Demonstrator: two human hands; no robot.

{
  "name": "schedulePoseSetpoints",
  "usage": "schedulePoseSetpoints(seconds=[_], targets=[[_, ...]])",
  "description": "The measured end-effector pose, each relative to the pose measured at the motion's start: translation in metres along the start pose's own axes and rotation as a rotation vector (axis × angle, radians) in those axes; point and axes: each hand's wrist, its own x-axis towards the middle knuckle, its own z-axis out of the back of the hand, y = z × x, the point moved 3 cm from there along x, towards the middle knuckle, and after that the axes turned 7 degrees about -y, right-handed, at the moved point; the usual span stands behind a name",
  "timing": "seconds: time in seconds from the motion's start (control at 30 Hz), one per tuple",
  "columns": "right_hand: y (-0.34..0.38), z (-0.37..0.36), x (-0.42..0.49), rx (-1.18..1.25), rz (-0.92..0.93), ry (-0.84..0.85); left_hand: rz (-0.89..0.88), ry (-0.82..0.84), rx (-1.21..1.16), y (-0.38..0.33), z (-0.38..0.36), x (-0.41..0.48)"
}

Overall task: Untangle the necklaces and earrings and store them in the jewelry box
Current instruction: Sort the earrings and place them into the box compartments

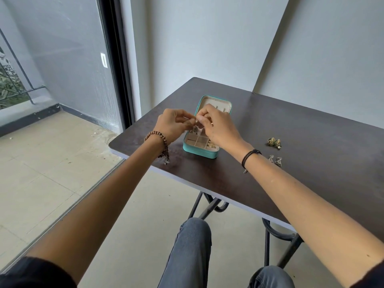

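Our left hand (170, 126) and right hand (218, 127) pinch one earring (195, 122) over the open jewelry box (199, 152); loose earrings (274, 141) at 3 o'clock.

Home room by a balcony, glass sliding door (116, 65), folding table (301, 129), tiled floor (41, 163), plain walls (207, 38)

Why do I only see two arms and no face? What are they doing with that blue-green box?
The camera sits on the person's head and looks down, so you see only arms and knees. The left hand and right hand both pinch one little piece of jewelry above an open box with small compartments. What it is exactly is too small to tell. The box stands on a dark table. To its right lie gold earrings and silver earrings, not yet put away.
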Motion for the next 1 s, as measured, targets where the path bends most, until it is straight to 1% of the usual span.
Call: schedulePoseSetpoints(seconds=[0.13, 0.3, 0.57, 0.8, 0.9, 1.0], targets=[[-0.001, 0.004, 0.003, 0.098, -0.036, -0.046, 0.007, 0.016, -0.062, -0.007, 0.005, 0.000], [0.004, 0.009, 0.006, 0.119, -0.027, -0.078, 0.007, 0.032, -0.109, -0.014, 0.007, 0.000], [-0.006, -0.001, -0.001, 0.054, -0.056, -0.030, -0.006, 0.027, 0.046, 0.001, 0.004, 0.001], [-0.005, 0.007, 0.000, 0.068, -0.077, -0.060, -0.025, -0.017, -0.004, -0.006, 0.001, 0.001], [-0.010, 0.004, 0.000, 0.098, -0.117, -0.051, -0.025, -0.015, 0.101, -0.008, 0.001, 0.000], [-0.012, -0.003, -0.003, 0.087, -0.141, 0.006, -0.033, -0.019, 0.214, -0.005, 0.001, -0.001]])
